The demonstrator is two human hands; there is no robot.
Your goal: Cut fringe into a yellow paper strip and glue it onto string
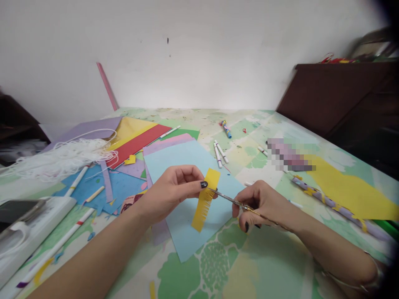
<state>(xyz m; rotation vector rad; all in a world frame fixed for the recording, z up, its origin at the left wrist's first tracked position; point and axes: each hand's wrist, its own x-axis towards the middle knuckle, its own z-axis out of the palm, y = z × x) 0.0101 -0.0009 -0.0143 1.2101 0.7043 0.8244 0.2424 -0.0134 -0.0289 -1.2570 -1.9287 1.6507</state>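
My left hand (pixel 179 189) pinches a yellow paper strip (pixel 202 214) near its upper part, thumb on top. A row of short cuts fringes the strip's right edge below the thumb. My right hand (pixel 255 203) is closed around the handles of a pair of scissors (pixel 229 198), partly hidden by the fingers. The scissor blades point left, their tips at the strip's right edge close to my left thumb. Beneath both hands lies a light blue paper sheet (pixel 183 245), over pink and purple sheets.
White cord (pixel 71 158) lies tangled at left, near coloured sheets and a white power strip (pixel 40 236). Several white markers (pixel 221 151) lie beyond the blue sheet. At right are a yellow sheet (pixel 349 187) and a decorated purple paper roll (pixel 336 205). A wall stands behind.
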